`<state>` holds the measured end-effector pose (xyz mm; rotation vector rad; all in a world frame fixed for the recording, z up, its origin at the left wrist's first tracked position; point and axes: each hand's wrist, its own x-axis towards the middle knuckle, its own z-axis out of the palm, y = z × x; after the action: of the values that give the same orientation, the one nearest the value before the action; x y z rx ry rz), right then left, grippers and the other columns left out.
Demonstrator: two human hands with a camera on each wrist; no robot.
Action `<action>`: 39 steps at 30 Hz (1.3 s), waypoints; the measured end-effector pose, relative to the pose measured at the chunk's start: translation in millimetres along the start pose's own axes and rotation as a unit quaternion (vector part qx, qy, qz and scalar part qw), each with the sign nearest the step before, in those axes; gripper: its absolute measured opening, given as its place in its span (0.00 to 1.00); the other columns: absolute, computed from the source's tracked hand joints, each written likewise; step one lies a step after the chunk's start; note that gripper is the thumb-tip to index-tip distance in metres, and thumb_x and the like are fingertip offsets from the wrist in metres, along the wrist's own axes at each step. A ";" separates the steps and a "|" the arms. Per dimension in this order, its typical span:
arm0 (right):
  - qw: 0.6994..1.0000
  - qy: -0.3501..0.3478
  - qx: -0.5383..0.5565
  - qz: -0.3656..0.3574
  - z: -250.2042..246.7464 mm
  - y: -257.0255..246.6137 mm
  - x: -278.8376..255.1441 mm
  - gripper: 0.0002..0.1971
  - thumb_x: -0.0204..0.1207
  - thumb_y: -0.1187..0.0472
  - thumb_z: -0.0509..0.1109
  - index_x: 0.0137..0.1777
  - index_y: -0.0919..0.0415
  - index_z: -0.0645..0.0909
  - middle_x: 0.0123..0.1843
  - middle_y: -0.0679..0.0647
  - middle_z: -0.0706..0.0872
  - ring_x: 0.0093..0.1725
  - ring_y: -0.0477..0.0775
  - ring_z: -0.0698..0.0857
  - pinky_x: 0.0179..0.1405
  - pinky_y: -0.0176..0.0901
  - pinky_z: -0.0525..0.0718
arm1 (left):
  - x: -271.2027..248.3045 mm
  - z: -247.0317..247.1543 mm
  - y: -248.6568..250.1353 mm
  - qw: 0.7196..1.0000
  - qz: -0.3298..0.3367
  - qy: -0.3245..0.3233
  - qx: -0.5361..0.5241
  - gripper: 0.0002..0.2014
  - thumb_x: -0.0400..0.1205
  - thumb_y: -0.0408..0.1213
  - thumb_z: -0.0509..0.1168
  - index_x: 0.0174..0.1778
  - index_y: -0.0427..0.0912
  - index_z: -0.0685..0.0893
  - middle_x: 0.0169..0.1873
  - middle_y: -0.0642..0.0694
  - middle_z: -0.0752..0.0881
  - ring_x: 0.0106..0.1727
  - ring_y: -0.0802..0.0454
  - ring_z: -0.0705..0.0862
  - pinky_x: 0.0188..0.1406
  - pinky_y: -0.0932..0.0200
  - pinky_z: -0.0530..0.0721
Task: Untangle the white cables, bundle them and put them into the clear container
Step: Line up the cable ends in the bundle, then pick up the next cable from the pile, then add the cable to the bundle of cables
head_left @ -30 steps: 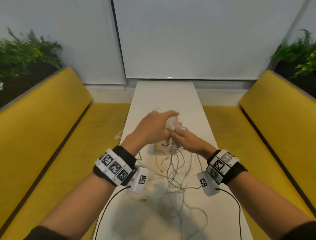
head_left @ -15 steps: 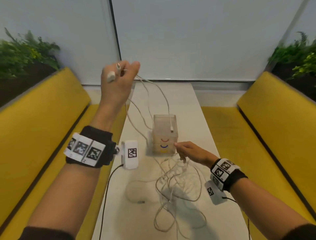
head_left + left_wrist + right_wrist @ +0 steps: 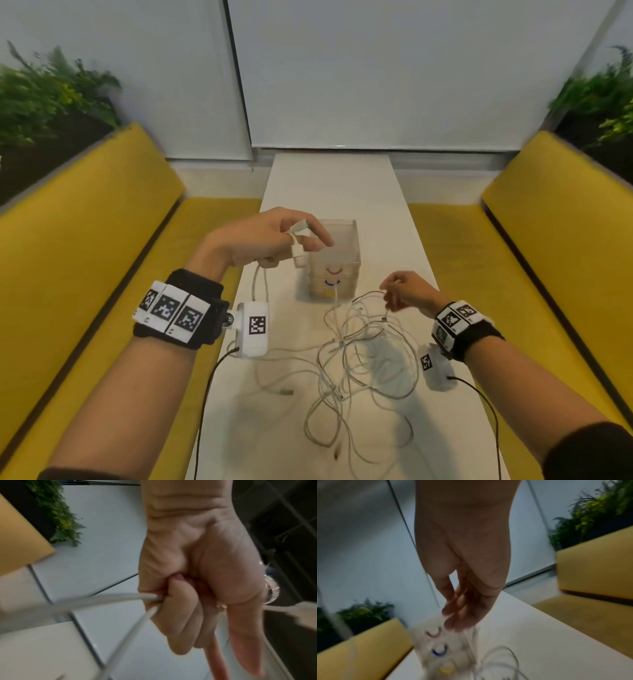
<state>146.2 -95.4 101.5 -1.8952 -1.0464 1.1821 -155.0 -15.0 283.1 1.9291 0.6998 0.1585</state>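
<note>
A tangle of white cables (image 3: 359,359) lies on the white table (image 3: 329,185) in front of the clear container (image 3: 337,263), which stands upright and bears coloured arcs. My left hand (image 3: 274,240) hovers at the container's left rim and grips one white cable (image 3: 261,284), whose two plug ends stick out by the fingers. In the left wrist view the curled fingers (image 3: 178,615) close round that cable (image 3: 120,597). To the right of the container, my right hand (image 3: 404,291) pinches a thin cable strand (image 3: 368,294) just above the tangle. The right wrist view is blurred.
Yellow benches (image 3: 85,257) run along both sides of the narrow table. Green plants (image 3: 44,102) stand behind the bench backs. Black sensor wires (image 3: 212,383) trail from both wristbands over the near end of the table.
My left hand has come down from high on the left to the container's rim, cable still in it. My right hand has shifted right, away from the container's front.
</note>
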 end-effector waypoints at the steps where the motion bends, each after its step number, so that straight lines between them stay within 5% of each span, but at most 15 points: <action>1: 0.998 -0.025 -0.021 0.045 4.3 10.6 2.2 0.08 0.84 0.68 0.63 0.52 0.71 0.83 0.40 0.65 0.87 0.34 0.59 0.88 0.39 0.49 0.91 | 3.1 1.1 -7.4 0.999 -0.010 0.000 -0.039 0.05 0.86 0.32 0.65 0.51 0.42 0.87 0.22 0.57 0.72 0.25 0.53 0.58 0.20 0.60 0.55; 5: 0.959 -0.097 -0.185 0.189 30.8 54.0 8.0 0.11 0.82 0.67 0.66 0.53 0.77 0.83 0.46 0.68 0.91 0.45 0.66 0.93 0.50 0.57 0.92 | 17.8 11.7 -41.9 0.975 -0.084 -0.015 -0.203 0.13 0.87 0.39 0.64 0.35 0.49 0.79 0.30 0.49 0.60 0.32 0.50 0.52 0.18 0.66 0.53; 9: 0.924 0.015 -0.353 0.147 53.2 83.6 15.1 0.15 0.80 0.56 0.69 0.34 0.61 0.74 0.54 0.62 0.91 0.55 0.62 0.91 0.50 0.46 0.88 | 33.9 23.7 -65.4 0.960 -0.128 0.032 -0.246 0.15 0.88 0.42 0.58 0.34 0.48 0.66 0.32 0.47 0.57 0.28 0.51 0.53 0.18 0.66 0.54; 12: 0.912 0.023 -0.383 0.144 64.0 95.4 20.5 0.11 0.81 0.55 0.69 0.41 0.62 0.79 0.58 0.60 0.89 0.58 0.60 0.88 0.50 0.44 0.84 | 42.9 29.2 -75.6 0.952 -0.110 0.069 -0.278 0.15 0.85 0.36 0.56 0.31 0.45 0.66 0.28 0.44 0.64 0.24 0.50 0.60 0.20 0.61 0.64; 15: 0.911 0.044 -0.381 0.151 68.7 113.6 27.8 0.12 0.81 0.57 0.66 0.58 0.64 0.83 0.60 0.61 0.88 0.57 0.62 0.89 0.52 0.47 0.87 | 47.0 31.0 -80.4 0.947 -0.086 0.093 -0.295 0.14 0.82 0.30 0.55 0.30 0.37 0.75 0.29 0.40 0.70 0.24 0.48 0.67 0.24 0.57 0.70; 18: 0.936 -0.014 -0.305 0.174 64.4 103.5 24.7 0.06 0.80 0.62 0.68 0.50 0.65 0.84 0.49 0.63 0.91 0.37 0.57 0.91 0.34 0.42 0.89 | 46.1 28.0 -80.8 0.955 -0.066 0.110 -0.268 0.13 0.83 0.26 0.55 0.47 0.32 0.86 0.25 0.45 0.66 0.24 0.52 0.62 0.22 0.59 0.61; 20: 0.954 -0.111 -0.214 0.178 53.4 86.1 17.1 0.07 0.80 0.63 0.69 0.47 0.67 0.85 0.42 0.61 0.91 0.32 0.56 0.89 0.26 0.38 0.85 | 46.3 24.5 -82.7 0.956 -0.060 0.130 -0.256 0.13 0.83 0.24 0.54 0.54 0.41 0.80 0.26 0.48 0.61 0.25 0.52 0.58 0.21 0.59 0.57; 22: 0.959 -0.192 -0.165 0.126 39.6 61.7 6.6 0.11 0.82 0.59 0.69 0.50 0.69 0.84 0.42 0.57 0.92 0.39 0.53 0.89 0.32 0.38 0.84 | 47.4 25.1 -84.5 0.954 -0.062 0.129 -0.263 0.13 0.82 0.23 0.55 0.50 0.48 0.67 0.28 0.48 0.59 0.26 0.52 0.56 0.22 0.58 0.54; 24: 0.975 -0.185 -0.119 0.033 28.6 35.4 -2.6 0.16 0.82 0.56 0.71 0.52 0.73 0.82 0.42 0.55 0.93 0.40 0.50 0.88 0.35 0.37 0.82 | 50.2 33.3 -83.5 0.957 -0.066 0.116 -0.259 0.13 0.84 0.26 0.59 0.46 0.48 0.62 0.28 0.50 0.60 0.26 0.52 0.57 0.24 0.56 0.54; 29: 0.973 -0.154 0.019 -0.172 24.2 -28.6 -27.4 0.15 0.81 0.61 0.72 0.45 0.76 0.78 0.39 0.56 0.92 0.43 0.60 0.89 0.47 0.50 0.85 | 62.1 71.0 -72.6 0.956 -0.035 0.118 -0.266 0.15 0.90 0.41 0.60 0.39 0.41 0.82 0.22 0.55 0.65 0.26 0.55 0.61 0.26 0.59 0.60; 32: 0.964 -0.126 0.041 -0.231 33.5 -61.4 -35.5 0.15 0.80 0.59 0.72 0.43 0.73 0.77 0.34 0.62 0.86 0.33 0.65 0.87 0.37 0.57 0.89 | 72.5 86.5 -61.3 0.952 -0.036 0.166 -0.254 0.19 0.89 0.51 0.58 0.37 0.43 0.74 0.21 0.56 0.64 0.22 0.56 0.60 0.23 0.60 0.60; 36: 0.951 -0.043 0.003 -0.308 45.2 -88.7 -47.8 0.11 0.83 0.57 0.70 0.43 0.64 0.80 0.28 0.52 0.84 0.22 0.59 0.80 0.23 0.50 0.81 | 70.6 92.4 -44.9 0.941 -0.004 0.171 -0.293 0.20 0.87 0.60 0.57 0.44 0.46 0.73 0.24 0.54 0.69 0.24 0.57 0.64 0.23 0.61 0.62; 39: 0.954 -0.029 0.031 -0.296 54.2 -92.8 -46.9 0.16 0.85 0.54 0.66 0.44 0.69 0.78 0.26 0.54 0.78 0.21 0.53 0.72 0.20 0.42 0.71 | 68.4 88.9 -47.8 0.923 0.001 0.163 -0.349 0.21 0.88 0.58 0.55 0.41 0.45 0.76 0.26 0.51 0.67 0.25 0.56 0.62 0.23 0.62 0.62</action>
<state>57.6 -87.5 177.8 -1.3528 -1.4566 0.9023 -81.8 -34.2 187.5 1.2224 0.7306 0.6519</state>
